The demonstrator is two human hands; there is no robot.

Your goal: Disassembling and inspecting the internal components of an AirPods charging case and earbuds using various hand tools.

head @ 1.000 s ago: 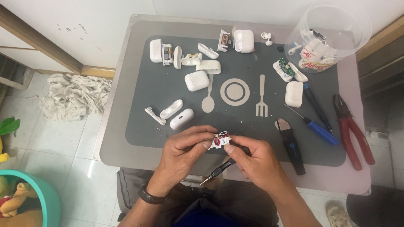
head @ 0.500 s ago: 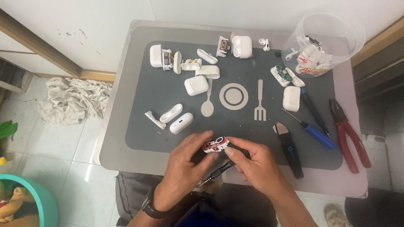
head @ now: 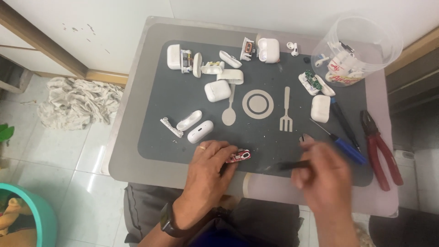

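My left hand [head: 206, 170] rests at the near edge of the grey mat [head: 183, 98] and pinches a small red and white part [head: 239, 156] between its fingertips. It wears a ring and a dark wristwatch. My right hand [head: 322, 176] is blurred by motion, off to the right of the part and apart from it. It grips a thin dark tool [head: 287, 165] whose tip points left toward the part. The hand lies just left of a blue-handled screwdriver [head: 349, 150].
Several white earbud cases and opened shells, such as one case [head: 216, 90], lie across the mat. Red pliers [head: 378, 147] lie at the right edge. A clear tub [head: 361, 43] of parts stands at the back right. A rag [head: 75, 103] and a teal bucket [head: 32, 215] are on the floor.
My right hand has pulled away to the right with the dark tool, leaving the red and white part in my left hand alone. The left hand has lowered onto the mat.
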